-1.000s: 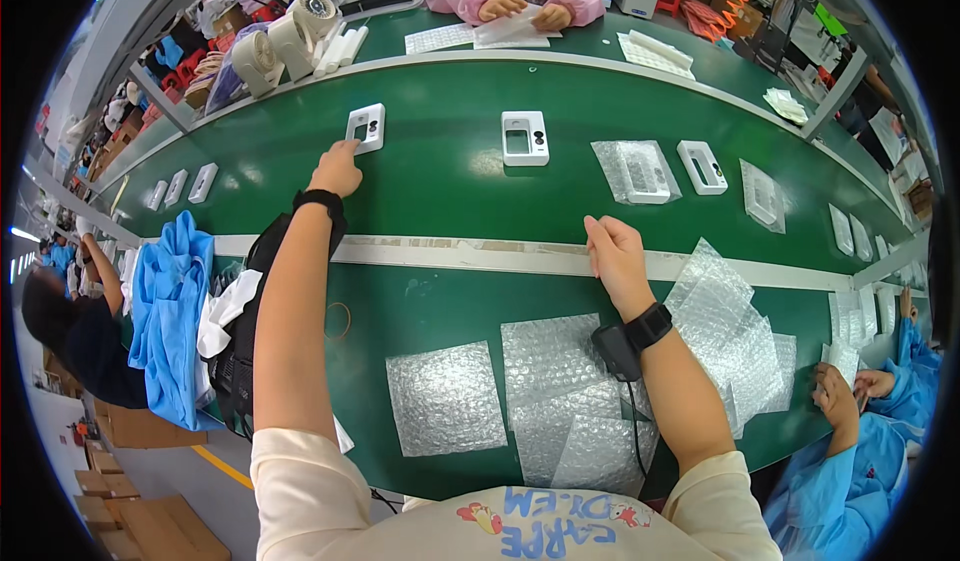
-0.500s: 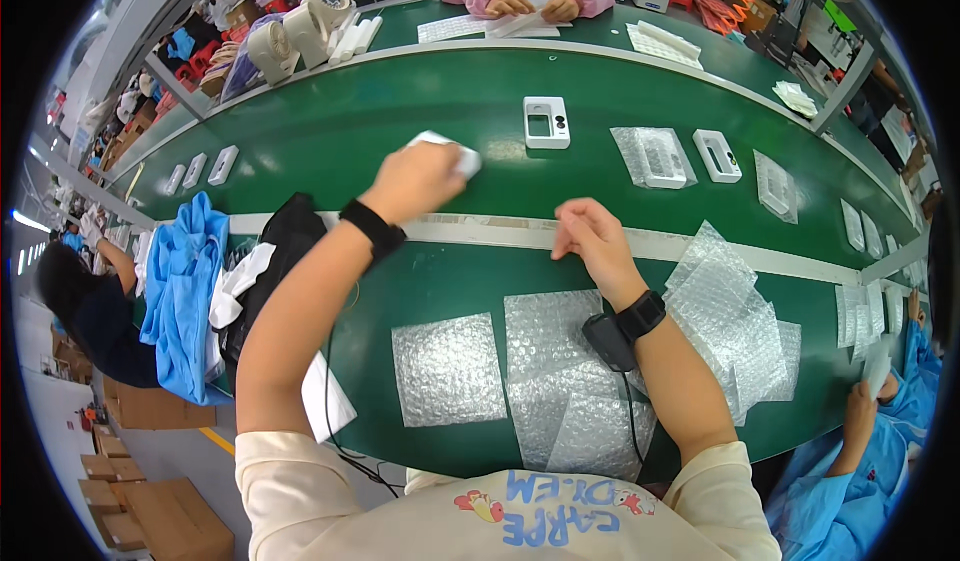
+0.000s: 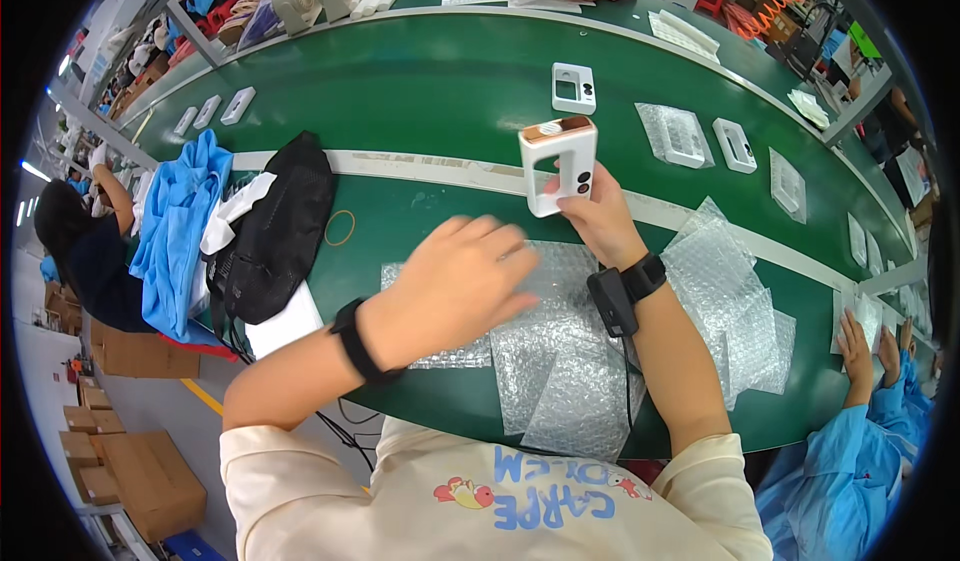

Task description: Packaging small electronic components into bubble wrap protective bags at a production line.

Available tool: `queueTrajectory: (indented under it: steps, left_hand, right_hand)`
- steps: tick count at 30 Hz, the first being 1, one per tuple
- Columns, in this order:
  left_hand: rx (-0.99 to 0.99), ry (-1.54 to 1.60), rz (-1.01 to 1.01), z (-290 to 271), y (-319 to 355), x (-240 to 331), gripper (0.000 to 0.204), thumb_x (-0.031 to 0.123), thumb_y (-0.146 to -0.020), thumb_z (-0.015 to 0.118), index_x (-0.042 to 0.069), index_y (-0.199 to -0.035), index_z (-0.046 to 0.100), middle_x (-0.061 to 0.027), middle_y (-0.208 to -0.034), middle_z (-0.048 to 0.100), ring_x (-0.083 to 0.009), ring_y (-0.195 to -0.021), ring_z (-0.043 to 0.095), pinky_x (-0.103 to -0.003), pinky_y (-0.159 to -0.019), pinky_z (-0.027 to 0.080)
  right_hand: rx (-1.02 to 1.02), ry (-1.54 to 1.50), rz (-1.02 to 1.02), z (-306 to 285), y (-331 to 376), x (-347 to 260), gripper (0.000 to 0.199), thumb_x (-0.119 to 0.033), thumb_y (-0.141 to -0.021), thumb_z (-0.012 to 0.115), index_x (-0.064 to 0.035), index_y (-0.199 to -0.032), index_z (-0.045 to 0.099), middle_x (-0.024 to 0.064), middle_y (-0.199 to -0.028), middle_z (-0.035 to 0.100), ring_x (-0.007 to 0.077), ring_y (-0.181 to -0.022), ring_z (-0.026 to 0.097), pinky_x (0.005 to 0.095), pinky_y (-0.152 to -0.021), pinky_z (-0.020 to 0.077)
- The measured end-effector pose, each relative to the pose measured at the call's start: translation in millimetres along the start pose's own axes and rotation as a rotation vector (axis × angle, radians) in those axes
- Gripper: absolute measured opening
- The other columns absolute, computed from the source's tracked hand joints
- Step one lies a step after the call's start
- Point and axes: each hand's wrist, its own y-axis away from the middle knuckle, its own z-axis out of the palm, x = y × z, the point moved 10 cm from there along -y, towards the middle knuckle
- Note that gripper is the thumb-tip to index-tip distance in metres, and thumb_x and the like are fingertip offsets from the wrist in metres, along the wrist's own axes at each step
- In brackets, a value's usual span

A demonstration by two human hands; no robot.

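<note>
My right hand (image 3: 600,219) grips a white plastic housing (image 3: 532,173) by its lower right side. The housing stands tilted up, with a large rectangular opening, two dark round spots and a copper-brown end face. My left hand (image 3: 455,276) holds nothing; its fingers are stretched out, slightly blurred, above the bubble wrap. Beneath it lies one bubble wrap sheet (image 3: 455,353), mostly covered by the hand and forearm. To its right are overlapping bubble wrap sheets (image 3: 580,401), under my right wrist. A further heap of bubble wrap bags (image 3: 715,291) spreads to the right of my forearm.
On the green belt (image 3: 400,91) sit another white housing (image 3: 560,101), a bubble-wrapped one (image 3: 680,141) and several more. A black bag (image 3: 285,231) and blue cloth (image 3: 185,241) lie left. Co-workers sit across and at the right, near a blue sleeve (image 3: 820,481).
My left hand has come back from the belt, and the white housing is now in my right hand, which was empty before. The view has shifted slightly.
</note>
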Motion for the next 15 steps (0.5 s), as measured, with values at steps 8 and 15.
queueTrajectory:
  steps: [8, 15]
  left_hand:
    - [-0.319, 0.125, -0.34, 35, 102, -24, 0.027, 0.012, -0.068, 0.064, 0.006, -0.093, 0.055, -0.012, -0.1, 0.056, -0.0302, -0.089, 0.053, -0.036, -0.075, 0.044]
    - [-0.111, 0.104, -0.328, 37, 109, -41, 0.018, 0.004, -0.066, 0.06, -0.001, -0.082, 0.052, -0.0175, -0.1, 0.057, -0.0311, -0.078, 0.055, -0.037, -0.072, 0.046]
  right_hand:
    - [0.063, 0.057, 0.034, -11, -7, 4, 0.042, 0.011, -0.068, 0.044, 0.0007, -0.109, 0.044, 0.0082, -0.093, 0.053, 0.0183, -0.088, 0.053, 0.0324, -0.08, 0.0454]
    - [0.099, 0.076, 0.022, -14, -6, 6, 0.045, 0.009, -0.067, 0.045, -0.0002, -0.111, 0.045, 0.0084, -0.093, 0.053, 0.0197, -0.089, 0.053, 0.0339, -0.08, 0.0455]
